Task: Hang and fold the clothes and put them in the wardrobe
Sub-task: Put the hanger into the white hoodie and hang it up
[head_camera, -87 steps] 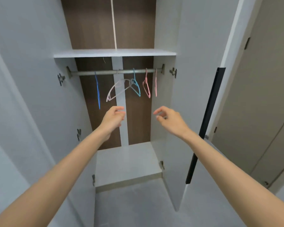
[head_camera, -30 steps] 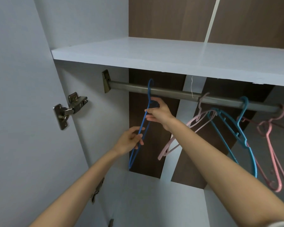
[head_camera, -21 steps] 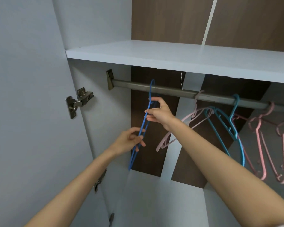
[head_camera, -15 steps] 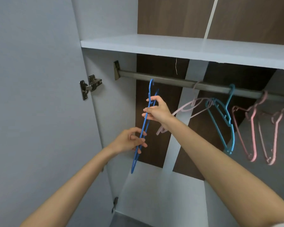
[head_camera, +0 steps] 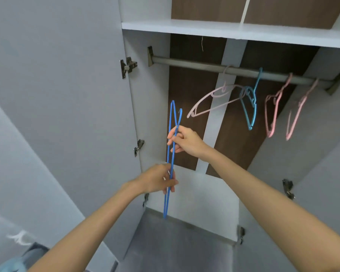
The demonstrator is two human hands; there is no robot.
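Observation:
A thin blue hanger hangs edge-on in front of the open wardrobe, well below the metal rail. My right hand pinches its neck just under the hook. My left hand grips the lower part of its frame. Several hangers stay on the rail: a pale pink one, a teal one and two pink ones further right.
The white shelf runs above the rail. The left wardrobe door stands open, with hinges on its inner edge. The right door is open too. Grey floor lies below. Bluish fabric shows at the bottom left.
The blue hanger has come off the rail and moved down and toward me, held in both hands. The view has pulled back from the wardrobe and tilted down.

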